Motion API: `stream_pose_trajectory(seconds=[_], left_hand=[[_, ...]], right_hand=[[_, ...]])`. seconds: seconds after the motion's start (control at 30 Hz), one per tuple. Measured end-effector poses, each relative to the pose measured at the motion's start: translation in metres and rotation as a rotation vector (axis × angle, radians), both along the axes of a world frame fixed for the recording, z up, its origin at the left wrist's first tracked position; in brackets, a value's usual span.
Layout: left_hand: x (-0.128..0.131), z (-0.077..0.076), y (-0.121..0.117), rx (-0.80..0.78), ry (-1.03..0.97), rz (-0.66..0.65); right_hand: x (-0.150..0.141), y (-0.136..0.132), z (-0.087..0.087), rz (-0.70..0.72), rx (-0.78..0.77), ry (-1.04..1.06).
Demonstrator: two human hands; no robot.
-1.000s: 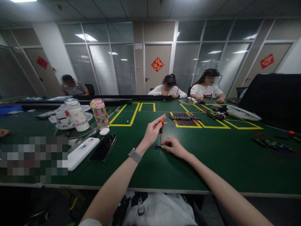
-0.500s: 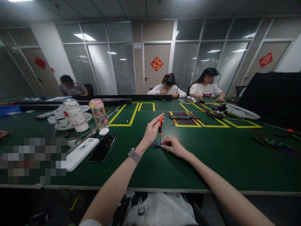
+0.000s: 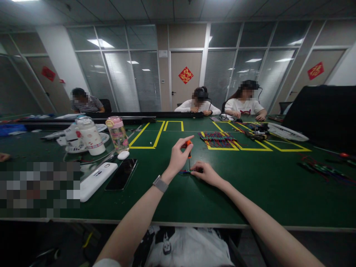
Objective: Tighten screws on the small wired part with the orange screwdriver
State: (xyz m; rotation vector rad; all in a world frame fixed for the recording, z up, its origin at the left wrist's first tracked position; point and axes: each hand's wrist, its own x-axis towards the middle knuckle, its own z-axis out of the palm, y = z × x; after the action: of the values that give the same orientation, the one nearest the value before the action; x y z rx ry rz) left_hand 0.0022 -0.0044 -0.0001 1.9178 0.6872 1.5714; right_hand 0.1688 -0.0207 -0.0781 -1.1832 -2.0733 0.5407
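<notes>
Hold the board (image 3: 187,171) flat on the bench (image 3: 217,205), near and central, between both hands. Steady its right end with the right hand (image 3: 205,173), nearly closed there in a fingertip pinch. Run the screwdriver (image 3: 189,156) upright onto it, handle held in the left hand (image 3: 180,154), thumb and fingers partly curled, index finger reaching out. Hard to tell, at this size, about any screw under the tip. Press straight down while turning, without tilting. Mind the pile (image 3: 218,139) farther right and the phone (image 3: 121,175) at left.
</notes>
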Motion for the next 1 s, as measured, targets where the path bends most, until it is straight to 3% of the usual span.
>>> stream_pose_trajectory(seconds=[0.1,0.3,0.47,0.67,0.87,1.0], left_hand=[[-0.0006,0.0001,-0.0007,0.054,0.019,0.086],[0.0014,-0.0016,0.0028,-0.113,-0.063,-0.11],[-0.0002,0.0009,0.0015,-0.022,-0.024,0.041],[-0.0008,0.0037,0.0027,-0.182,-0.102,-0.162],[-0.0017,0.001,0.0013,0.013,-0.015,0.11],[-0.0005,0.0007,0.0025,-0.065,-0.047,-0.061]], right_hand=[[-0.0002,-0.0001,0.0001,-0.002,-0.004,0.0],[-0.0001,0.0002,-0.0003,0.001,-0.004,0.004],[-0.0003,-0.0003,0.0009,0.002,0.003,-0.012],[-0.0003,-0.0009,0.0012,0.002,-0.01,-0.004],[-0.0003,-0.0001,0.0,-0.007,-0.008,-0.001],[-0.0003,0.0,0.0002,-0.005,-0.007,0.004]])
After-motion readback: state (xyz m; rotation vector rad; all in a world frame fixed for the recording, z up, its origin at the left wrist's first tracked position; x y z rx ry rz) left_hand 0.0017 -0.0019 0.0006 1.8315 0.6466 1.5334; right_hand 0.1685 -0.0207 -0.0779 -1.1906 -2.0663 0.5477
